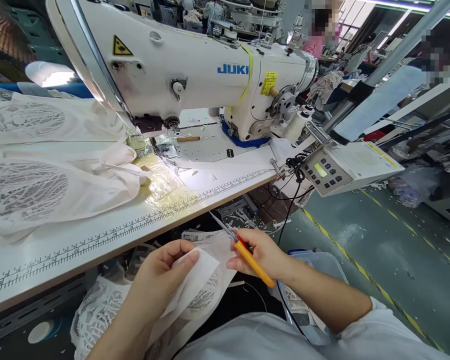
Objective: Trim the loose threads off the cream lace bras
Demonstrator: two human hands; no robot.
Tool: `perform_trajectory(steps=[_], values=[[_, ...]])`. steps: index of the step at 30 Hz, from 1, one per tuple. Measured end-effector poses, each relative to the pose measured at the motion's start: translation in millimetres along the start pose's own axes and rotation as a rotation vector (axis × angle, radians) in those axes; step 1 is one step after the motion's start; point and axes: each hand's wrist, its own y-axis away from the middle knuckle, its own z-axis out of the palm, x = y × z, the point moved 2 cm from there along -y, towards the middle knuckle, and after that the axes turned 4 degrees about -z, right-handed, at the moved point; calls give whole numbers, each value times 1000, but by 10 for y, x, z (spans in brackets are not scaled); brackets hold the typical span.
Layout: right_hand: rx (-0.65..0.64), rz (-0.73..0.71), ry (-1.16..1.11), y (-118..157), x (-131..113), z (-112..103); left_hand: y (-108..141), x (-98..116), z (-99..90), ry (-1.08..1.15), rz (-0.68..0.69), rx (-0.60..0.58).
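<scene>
My left hand (172, 270) pinches the edge of a white fabric piece with lace (206, 290) between thumb and fingers, above my lap. Orange-handled scissors (253, 262) are in my right hand (260, 252), their pointed blades angled up and left toward the table edge. The blades look close together, just beyond the cloth. More lace cloth (101, 305) hangs down to the left of my left forearm. On the table lie white lace-panelled garment pieces (78, 187), left of the sewing machine's needle area.
A white JUKI sewing machine (153, 55) stands on the table (108, 240), whose front edge carries a printed ruler. A control box (354, 167) juts out at the right, with dangling cables. A clear plastic bin (318, 262) sits beside my right forearm. People are in the background.
</scene>
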Motion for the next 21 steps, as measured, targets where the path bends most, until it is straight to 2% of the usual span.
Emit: perform_trajectory(steps=[3, 6, 8, 10, 13, 15, 16, 18, 21], values=[[95, -126, -94, -40, -127, 60, -42, -19, -34, -77, 45, -16], [91, -177, -114, -92, -202, 166, -88, -47, -78, -206, 133, -24], [70, -175, -107, -124, -220, 218, -96, -69, -97, -308, 214, 13], [76, -159, -82, -153, -221, 221, -83, -92, -103, -443, 362, 107], [136, -144, -1, -199, -208, 132, -38, -170, -99, -767, 711, 245], [168, -159, 92, -238, -189, 50, -16, -295, -123, -1007, 887, 260], [178, -171, 148, -259, -174, 13, -10, -377, -160, -1105, 925, 263], [199, -166, 282, -298, -133, -48, 4, -560, -284, -1259, 915, 286], [179, -85, 507, -346, -58, -92, 56, -835, -541, -1380, 787, 288]])
